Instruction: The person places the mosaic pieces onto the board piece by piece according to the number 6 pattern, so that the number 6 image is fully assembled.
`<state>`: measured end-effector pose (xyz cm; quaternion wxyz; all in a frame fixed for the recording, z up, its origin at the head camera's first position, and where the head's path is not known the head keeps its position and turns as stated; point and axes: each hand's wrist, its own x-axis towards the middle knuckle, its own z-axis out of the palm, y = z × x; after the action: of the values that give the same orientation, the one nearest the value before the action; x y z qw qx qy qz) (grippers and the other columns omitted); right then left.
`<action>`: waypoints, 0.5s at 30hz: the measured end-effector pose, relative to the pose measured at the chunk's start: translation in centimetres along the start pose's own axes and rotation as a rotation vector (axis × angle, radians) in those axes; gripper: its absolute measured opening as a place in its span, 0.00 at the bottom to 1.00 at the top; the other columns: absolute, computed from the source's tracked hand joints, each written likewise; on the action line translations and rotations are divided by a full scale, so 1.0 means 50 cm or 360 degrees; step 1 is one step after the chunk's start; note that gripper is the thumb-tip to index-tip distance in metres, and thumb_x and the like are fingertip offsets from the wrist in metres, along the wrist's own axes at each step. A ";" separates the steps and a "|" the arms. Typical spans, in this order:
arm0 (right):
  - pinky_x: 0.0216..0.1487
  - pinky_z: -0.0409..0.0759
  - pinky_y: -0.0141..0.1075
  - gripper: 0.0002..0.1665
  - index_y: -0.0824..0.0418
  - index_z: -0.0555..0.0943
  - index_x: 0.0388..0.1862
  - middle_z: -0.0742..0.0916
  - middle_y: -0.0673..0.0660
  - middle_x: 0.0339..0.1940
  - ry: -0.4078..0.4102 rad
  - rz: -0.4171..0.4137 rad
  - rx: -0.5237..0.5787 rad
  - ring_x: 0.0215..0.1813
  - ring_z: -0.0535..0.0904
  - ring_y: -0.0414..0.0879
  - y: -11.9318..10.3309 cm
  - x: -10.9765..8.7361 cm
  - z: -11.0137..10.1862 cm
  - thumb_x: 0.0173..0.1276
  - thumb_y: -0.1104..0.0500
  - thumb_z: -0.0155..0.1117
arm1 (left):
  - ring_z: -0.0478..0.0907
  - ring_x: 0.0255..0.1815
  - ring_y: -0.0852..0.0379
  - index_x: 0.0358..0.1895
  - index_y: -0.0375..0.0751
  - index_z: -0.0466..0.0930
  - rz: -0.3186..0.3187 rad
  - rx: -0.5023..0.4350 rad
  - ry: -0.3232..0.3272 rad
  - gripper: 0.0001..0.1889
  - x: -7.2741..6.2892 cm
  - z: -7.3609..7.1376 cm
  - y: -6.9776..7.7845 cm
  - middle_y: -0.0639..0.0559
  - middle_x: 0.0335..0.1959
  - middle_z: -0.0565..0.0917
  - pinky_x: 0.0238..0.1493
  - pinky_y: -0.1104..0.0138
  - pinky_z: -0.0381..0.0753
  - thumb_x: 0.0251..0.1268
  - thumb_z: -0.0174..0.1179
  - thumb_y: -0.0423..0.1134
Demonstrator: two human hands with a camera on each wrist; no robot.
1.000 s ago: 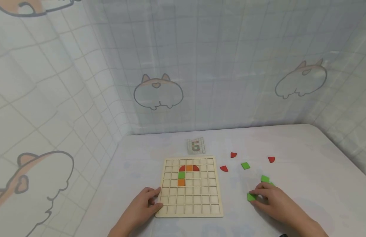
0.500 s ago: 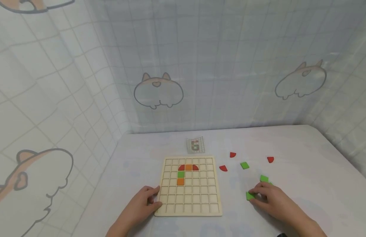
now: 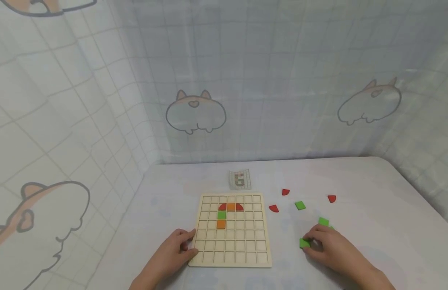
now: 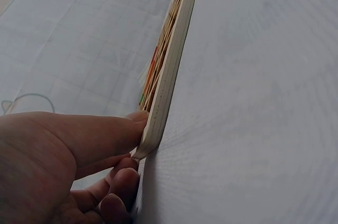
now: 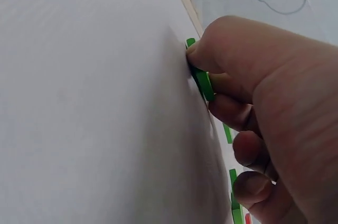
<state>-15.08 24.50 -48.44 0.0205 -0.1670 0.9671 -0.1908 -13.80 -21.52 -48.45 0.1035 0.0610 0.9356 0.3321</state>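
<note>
My left hand [image 3: 172, 250] holds the left edge of a pale wooden grid board [image 3: 245, 245], near its front corner. The left wrist view shows the thumb [image 4: 111, 131] on the board's corner and the other fingers curled beside it. On the board, two red quarter-round tiles flank an orange tile [image 3: 231, 206]; a green tile [image 3: 221, 215] and another orange tile [image 3: 221, 224] run down below the left red one. Right of the board, my right hand [image 3: 330, 247] pinches a green square tile [image 3: 303, 243] between thumb and fingers, low over the table; its tilted edge shows in the right wrist view.
Loose red quarter-round tiles [image 3: 274, 208] and green square tiles [image 3: 300, 206] lie on the white table right of the board, one green partly behind my right hand. A small pattern card [image 3: 240, 179] lies behind the board. Curtain-like patterned sheets [image 3: 274, 121] enclose the table.
My right hand has shifted slightly left with the green tile, which has tilted a little. The left hand stays at the board's edge. The head view has moved slightly.
</note>
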 end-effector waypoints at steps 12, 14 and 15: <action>0.44 0.80 0.34 0.12 0.40 0.85 0.36 0.79 0.32 0.37 0.0187 -0.0227 0.0017 0.41 0.76 0.33 -0.023 0.019 -0.011 0.55 0.54 0.77 | 0.68 0.33 0.60 0.66 0.35 0.75 0.0035 -0.0001 -0.0019 0.33 0.002 -0.001 -0.003 0.54 0.37 0.71 0.31 0.68 0.68 0.60 0.70 0.49; 0.45 0.80 0.35 0.11 0.40 0.85 0.36 0.79 0.32 0.37 0.0179 -0.0207 -0.0024 0.42 0.76 0.33 -0.030 0.031 -0.016 0.55 0.52 0.77 | 0.68 0.33 0.61 0.66 0.35 0.75 0.0052 -0.0004 -0.0011 0.33 0.003 0.000 -0.005 0.54 0.37 0.70 0.31 0.68 0.68 0.60 0.70 0.48; 0.46 0.80 0.35 0.11 0.40 0.85 0.36 0.79 0.32 0.37 0.0173 -0.0200 -0.0044 0.43 0.76 0.33 -0.033 0.037 -0.019 0.55 0.52 0.77 | 0.68 0.33 0.61 0.66 0.35 0.75 0.0057 -0.0001 -0.0007 0.33 0.004 0.000 -0.006 0.55 0.37 0.70 0.31 0.68 0.68 0.60 0.71 0.49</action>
<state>-16.40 22.79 -46.87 -0.0464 -0.2169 0.9570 -0.1871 -13.99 -21.70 -48.67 0.0997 0.0784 0.9340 0.3340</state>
